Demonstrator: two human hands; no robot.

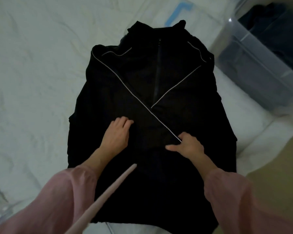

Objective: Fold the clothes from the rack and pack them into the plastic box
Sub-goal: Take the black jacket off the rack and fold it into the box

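Both my arms reach forward over the black jacket (142,81), which lies flat on the white bedsheet (32,73) with its sleeves crossed over the front. My left hand (116,134) is palm down, fingers bunched together and curled into the fabric. My right hand (188,146) has its fingers curled on the end of the piped sleeve, thumb stuck out sideways. The plastic box (254,65) sits near the jacket's right shoulder.

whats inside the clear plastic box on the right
The plastic box holds dark clothes: a navy pile on top, greyer fabric showing through the clear wall. Anything beneath them is covered, and the frame cuts off the box's far side.
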